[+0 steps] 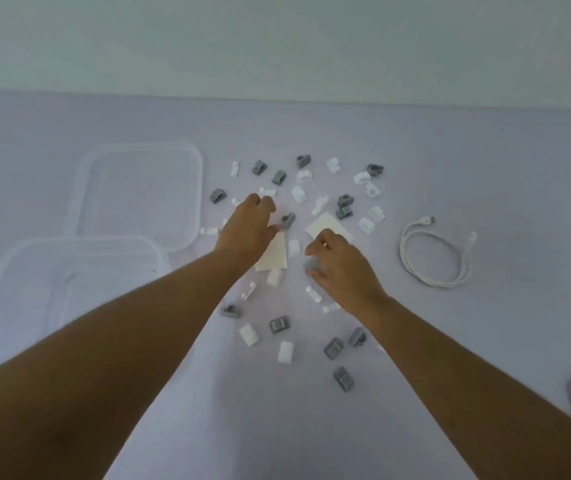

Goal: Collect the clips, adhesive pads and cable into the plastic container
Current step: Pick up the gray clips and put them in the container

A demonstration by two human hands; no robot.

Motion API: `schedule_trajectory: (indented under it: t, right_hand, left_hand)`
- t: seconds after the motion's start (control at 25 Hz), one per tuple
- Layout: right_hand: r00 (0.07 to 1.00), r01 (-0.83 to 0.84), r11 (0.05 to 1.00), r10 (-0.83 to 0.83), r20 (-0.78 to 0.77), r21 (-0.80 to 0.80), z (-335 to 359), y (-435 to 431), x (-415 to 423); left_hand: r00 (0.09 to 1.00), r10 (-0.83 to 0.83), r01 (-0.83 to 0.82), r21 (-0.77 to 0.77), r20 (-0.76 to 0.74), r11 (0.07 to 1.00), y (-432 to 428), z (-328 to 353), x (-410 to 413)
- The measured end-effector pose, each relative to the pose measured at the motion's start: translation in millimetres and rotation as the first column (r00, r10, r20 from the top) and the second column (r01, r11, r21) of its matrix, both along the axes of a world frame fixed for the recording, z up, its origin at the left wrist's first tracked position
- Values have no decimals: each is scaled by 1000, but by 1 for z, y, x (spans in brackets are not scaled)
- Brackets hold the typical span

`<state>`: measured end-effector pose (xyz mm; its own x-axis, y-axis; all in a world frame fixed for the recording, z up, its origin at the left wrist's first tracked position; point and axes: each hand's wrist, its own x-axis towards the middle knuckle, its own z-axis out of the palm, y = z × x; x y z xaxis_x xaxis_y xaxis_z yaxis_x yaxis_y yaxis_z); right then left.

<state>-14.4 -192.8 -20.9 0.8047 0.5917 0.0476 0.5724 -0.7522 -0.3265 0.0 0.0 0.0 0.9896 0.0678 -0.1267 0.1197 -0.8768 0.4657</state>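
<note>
Grey clip (311,265) in right hand (342,268)

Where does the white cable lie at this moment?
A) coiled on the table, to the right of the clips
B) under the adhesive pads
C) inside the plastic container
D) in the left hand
A: the white cable lies coiled on the table, to the right of the scattered clips, and nothing touches it.
</note>
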Motion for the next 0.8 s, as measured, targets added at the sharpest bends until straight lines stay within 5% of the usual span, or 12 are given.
schedule_trajectory:
  t: [0.16, 0.28, 0.36, 0.4, 0.48, 0.52, 0.56, 0.6, 0.64, 0.68, 0.72, 0.8]
  right_hand:
    - [995, -95, 995, 95, -14, -22, -17, -1, -2]
    - [988, -146, 984, 149, -30, 104, -22, -8, 3]
    - [989, 51, 945, -3, -150, 323, -14, -8, 8]
    - [950, 248, 856, -123, -287, 454, -8, -6, 15]
    - [709, 677, 452, -192, -679, 580, 9, -7, 34]
    - [558, 823, 195, -93, -825, 534, 20, -8, 45]
    - [456, 890, 8, 18, -890, 456, 27, -10, 55]
    - [405, 913, -81, 71, -911, 400, 32, -14, 65]
    - [405, 914, -64, 47, -913, 402, 34, -18, 75]
    - [449, 893, 79, -73, -891, 443, 33, -22, 82]
    - [538, 833, 299, -238, -809, 466, 29, -24, 86]
    - [736, 652, 663, -439, -515, 367, 17, -25, 89]
  left_hand:
    - [996, -75, 72, 51, 42, 996, -11, -5, 21]
    - [989, -148, 149, 130, -12, 980, -16, -17, 25]
    - [990, -141, 142, 113, -14, 983, -14, -22, 28]
    - [993, -114, 114, 44, -11, 993, -13, -22, 31]
    - [998, 56, -62, -272, -29, 960, -5, -18, 39]
    - [979, 180, -202, -511, -93, 836, -1, -13, 44]
    - [941, 267, -330, -730, -207, 599, 3, -6, 48]
    - [891, 310, -425, -847, -331, 320, 6, 1, 53]
    - [841, 324, -485, -869, -434, 96, 9, 8, 60]
    - [798, 335, -531, -848, -501, -4, 12, 13, 66]
    - [774, 347, -563, -826, -530, -6, 14, 15, 73]
    - [806, 389, -565, -775, -446, 284, 17, 13, 83]
